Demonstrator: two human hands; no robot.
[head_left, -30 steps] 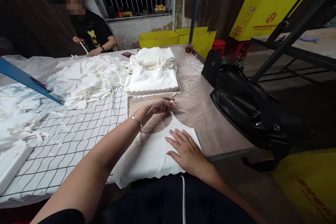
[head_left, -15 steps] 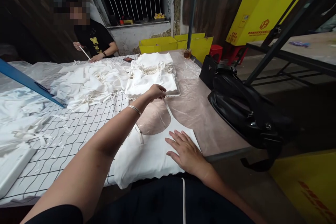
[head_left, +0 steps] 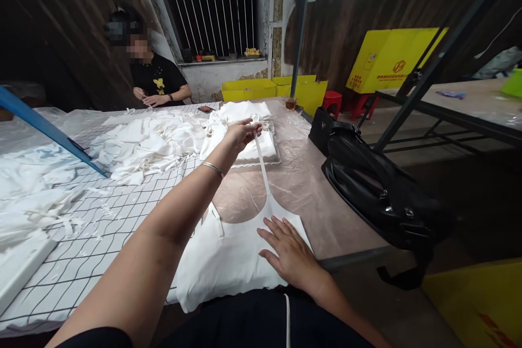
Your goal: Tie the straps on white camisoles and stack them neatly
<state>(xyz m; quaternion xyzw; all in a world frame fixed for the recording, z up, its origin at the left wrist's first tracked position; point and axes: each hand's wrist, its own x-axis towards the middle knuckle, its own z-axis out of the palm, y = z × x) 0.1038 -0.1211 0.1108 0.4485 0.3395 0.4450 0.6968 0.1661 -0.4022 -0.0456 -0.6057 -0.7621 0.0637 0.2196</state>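
While left fingers (head_left: 249, 131) pinch the strap (head_left: 263, 166) taut, right hand (head_left: 290, 247) flat, fingers spread, on white garment (head_left: 228, 253)

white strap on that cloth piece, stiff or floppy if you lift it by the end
Probably floppy: the strap runs straight only because the left hand pulls it taut while the right hand pins the white cloth. Likely very light, being thin and narrow. Loose strips nearby lie limp and curled.

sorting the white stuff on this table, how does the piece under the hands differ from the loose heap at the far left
The garment under the right hand lies flat and single at the near edge; the heap is many pieces, crumpled, farther back. The left hand pulls the garment's strap taut; the heap's strips lie slack. Both are white cloth.
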